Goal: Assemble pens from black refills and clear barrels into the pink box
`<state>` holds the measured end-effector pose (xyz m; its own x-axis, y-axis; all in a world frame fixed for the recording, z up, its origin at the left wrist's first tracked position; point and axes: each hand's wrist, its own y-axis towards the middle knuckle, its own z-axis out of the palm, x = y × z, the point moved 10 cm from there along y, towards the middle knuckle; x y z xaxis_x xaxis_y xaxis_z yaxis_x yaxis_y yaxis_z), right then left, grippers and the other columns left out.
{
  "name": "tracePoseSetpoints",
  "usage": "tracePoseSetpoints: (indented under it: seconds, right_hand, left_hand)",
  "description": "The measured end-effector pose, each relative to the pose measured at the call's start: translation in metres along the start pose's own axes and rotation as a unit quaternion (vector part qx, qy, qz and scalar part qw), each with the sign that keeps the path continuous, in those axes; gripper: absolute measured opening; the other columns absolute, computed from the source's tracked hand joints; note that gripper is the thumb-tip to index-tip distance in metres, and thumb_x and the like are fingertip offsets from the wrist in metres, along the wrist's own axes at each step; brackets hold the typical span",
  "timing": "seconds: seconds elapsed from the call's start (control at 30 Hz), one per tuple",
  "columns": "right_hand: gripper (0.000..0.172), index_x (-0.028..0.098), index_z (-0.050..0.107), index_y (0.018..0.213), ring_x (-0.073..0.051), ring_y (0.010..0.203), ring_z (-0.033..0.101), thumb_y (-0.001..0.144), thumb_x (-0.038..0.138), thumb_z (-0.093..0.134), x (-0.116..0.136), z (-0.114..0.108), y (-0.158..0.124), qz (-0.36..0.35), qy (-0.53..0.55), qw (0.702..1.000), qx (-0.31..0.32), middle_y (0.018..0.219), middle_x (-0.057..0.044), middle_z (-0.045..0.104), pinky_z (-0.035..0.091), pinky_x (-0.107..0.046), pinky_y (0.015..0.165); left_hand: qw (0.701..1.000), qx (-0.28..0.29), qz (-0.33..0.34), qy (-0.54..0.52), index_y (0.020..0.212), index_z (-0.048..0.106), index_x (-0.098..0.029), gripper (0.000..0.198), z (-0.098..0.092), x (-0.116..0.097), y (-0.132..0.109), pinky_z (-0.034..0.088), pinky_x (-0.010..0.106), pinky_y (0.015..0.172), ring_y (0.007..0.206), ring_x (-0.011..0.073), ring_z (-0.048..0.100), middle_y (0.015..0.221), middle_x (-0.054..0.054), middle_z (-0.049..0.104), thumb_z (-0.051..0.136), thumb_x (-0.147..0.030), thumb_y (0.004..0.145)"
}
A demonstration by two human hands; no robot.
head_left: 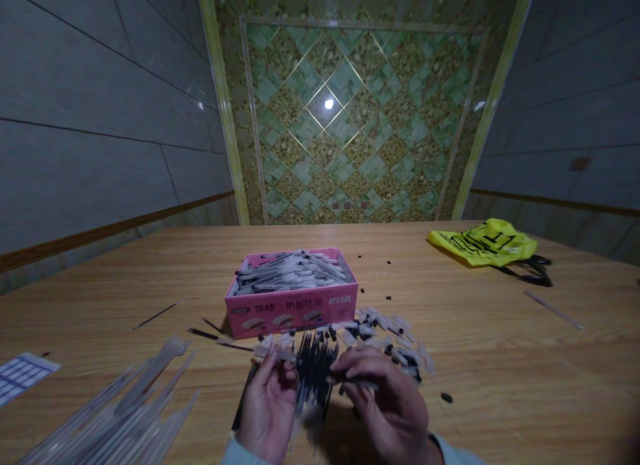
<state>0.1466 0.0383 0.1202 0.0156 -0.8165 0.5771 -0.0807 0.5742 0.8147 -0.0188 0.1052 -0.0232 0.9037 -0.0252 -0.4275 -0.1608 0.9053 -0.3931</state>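
My left hand [270, 405] is closed in a pinch on a short, pale translucent pen part [275, 353], held in front of the box. My right hand [387, 398] is closed too, with fingertips pressed together; a dark bit and a pale edge show at them, too blurred to name. Between the hands lies a bundle of thin black pen refills [315, 365]. Beyond the right hand spreads a pile of small translucent caps [395, 331] mixed with black plugs. A pink box [293, 311] behind the hands is filled with pens [295, 270] with black ends.
Long clear tubes [125, 418] lie in a heap at the front left, near a blue-and-white checked sheet [25, 377]. A yellow bag [487, 243] sits at the back right. Loose black plugs, one a larger black piece [447, 397], dot the wooden table [500, 358].
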Motion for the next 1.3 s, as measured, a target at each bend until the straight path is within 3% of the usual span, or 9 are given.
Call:
tracePoseSetpoints:
  seconds: [0.23,0.4,0.57,0.73,0.9,1.03,1.13,1.3]
  right_hand:
    - [0.018,0.022,0.058,0.097,-0.019,0.085,0.062,0.088,0.01,0.051,-0.008,-0.008,0.0,0.025,0.014,0.999,-0.03,0.091,-0.007,0.064,0.053,-0.033,0.07]
    - [0.013,0.021,0.061,0.091,-0.019,0.083,0.06,0.084,0.011,0.056,-0.004,-0.022,0.01,0.03,-0.037,0.997,-0.067,0.084,-0.005,0.063,0.049,-0.032,0.071]
    - [0.007,0.02,0.066,0.084,-0.017,0.077,0.059,0.081,0.015,0.062,-0.002,-0.004,0.022,0.046,-0.067,0.997,0.02,0.08,-0.004,0.063,0.047,-0.029,0.069]
    - [0.021,0.019,0.063,0.101,-0.016,0.077,0.059,0.08,0.022,0.064,-0.039,-0.015,0.025,0.143,-0.169,0.973,0.065,0.088,-0.004,0.066,0.046,-0.026,0.067]
    - [0.006,0.02,0.068,0.077,-0.018,0.074,0.059,0.074,0.016,0.064,-0.084,-0.018,0.008,0.191,-0.396,0.868,0.232,0.077,-0.003,0.067,0.038,-0.025,0.064]
    - [0.008,0.021,0.069,0.076,-0.018,0.073,0.059,0.073,0.019,0.062,-0.095,-0.013,-0.005,0.198,-0.464,0.82,0.272,0.078,-0.003,0.067,0.033,-0.025,0.06]
    - [0.01,0.021,0.07,0.077,-0.017,0.069,0.058,0.072,0.019,0.061,-0.096,-0.005,-0.012,0.207,-0.466,0.808,0.295,0.078,-0.003,0.066,0.03,-0.026,0.057]
    - [0.013,0.022,0.069,0.078,-0.016,0.071,0.057,0.072,0.018,0.058,-0.09,0.009,-0.016,0.183,-0.433,0.822,0.322,0.081,-0.002,0.066,0.028,-0.025,0.057]
  left_hand:
    - [0.998,0.034,0.005,0.049,0.08,0.061,-0.014,0.013,0.005,0.005,-0.006,0.048,0.016,0.043,0.049,0.0068,0.055,0.067,0.001,0.062,0.052,-0.005,0.082]
    - [0.996,0.049,-0.039,0.056,0.077,0.06,-0.013,0.016,0.008,0.017,-0.013,0.048,0.018,0.043,0.052,0.0096,0.06,0.064,0.002,0.062,0.05,-0.002,0.082]
    - [0.99,0.072,-0.091,0.076,0.076,0.06,-0.011,0.016,0.013,0.031,-0.025,0.052,0.021,0.048,0.056,0.0118,0.062,0.068,0.005,0.065,0.051,0.001,0.08]
    - [0.991,0.07,-0.108,0.031,0.08,0.061,-0.008,0.017,0.014,0.029,-0.018,0.049,0.018,0.044,0.052,0.009,0.058,0.065,0.005,0.061,0.046,-0.005,0.086]
    - [0.995,0.059,-0.079,-0.029,0.086,0.062,-0.007,0.021,0.012,0.014,-0.008,0.047,0.014,0.043,0.05,0.0041,0.052,0.075,0.006,0.062,0.041,-0.006,0.089]
    - [0.995,0.059,-0.078,-0.006,0.082,0.063,-0.007,0.02,0.012,0.016,-0.009,0.046,0.015,0.043,0.051,0.0048,0.052,0.073,0.006,0.061,0.043,-0.005,0.087]
    - [0.996,0.055,-0.059,0.031,0.08,0.063,-0.009,0.017,0.011,0.015,-0.01,0.045,0.016,0.041,0.051,0.0057,0.051,0.073,0.004,0.06,0.048,-0.004,0.084]
    - [0.996,0.065,-0.027,0.052,0.078,0.064,-0.01,0.011,0.011,0.011,-0.008,0.043,0.016,0.04,0.052,0.0061,0.05,0.074,0.003,0.059,0.054,-0.005,0.081]
